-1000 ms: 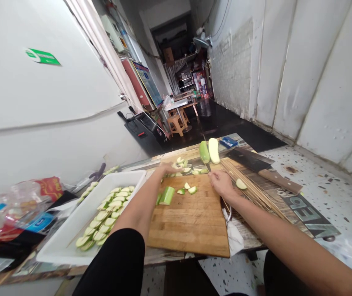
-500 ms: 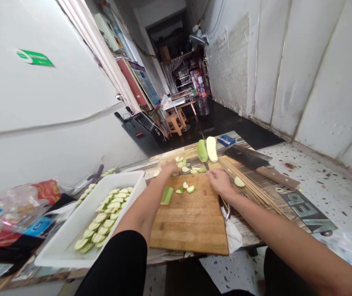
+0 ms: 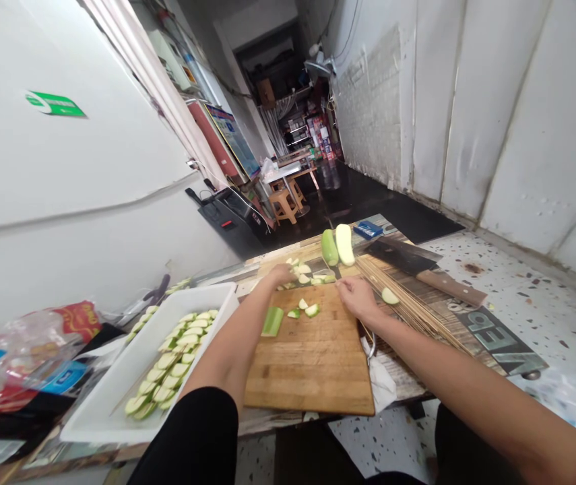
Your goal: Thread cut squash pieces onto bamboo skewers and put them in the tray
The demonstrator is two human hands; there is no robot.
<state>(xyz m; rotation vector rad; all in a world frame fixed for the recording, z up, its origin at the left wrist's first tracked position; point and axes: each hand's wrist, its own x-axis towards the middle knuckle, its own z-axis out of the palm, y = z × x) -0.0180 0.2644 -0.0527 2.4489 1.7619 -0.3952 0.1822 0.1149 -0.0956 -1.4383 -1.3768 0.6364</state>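
My right hand (image 3: 357,295) is closed in a pinch at the upper right of the wooden cutting board (image 3: 312,367). A thin bamboo skewer (image 3: 337,272) sticks out beyond its fingertips. My left hand (image 3: 280,274) is past the board's far left edge, beside a loose pile of zucchini slices (image 3: 302,269); its fingers are mostly hidden. On the board lie a green zucchini chunk (image 3: 272,322) and a few small cut pieces (image 3: 311,310). To the left, a white plastic tub (image 3: 96,412) holds rows of zucchini slices (image 3: 170,364).
Two whole zucchini, one green (image 3: 329,248) and one pale (image 3: 345,244), lie at the back beside a blue box (image 3: 368,230). A bundle of bamboo skewers (image 3: 409,306) and a wooden-handled cleaver (image 3: 452,288) lie right. Plastic packaging (image 3: 40,343) is at far left.
My left hand has shifted slightly right, toward the slice pile; a slice that lay left of it no longer shows. My right hand stays nearly in place. The view has shifted slightly.
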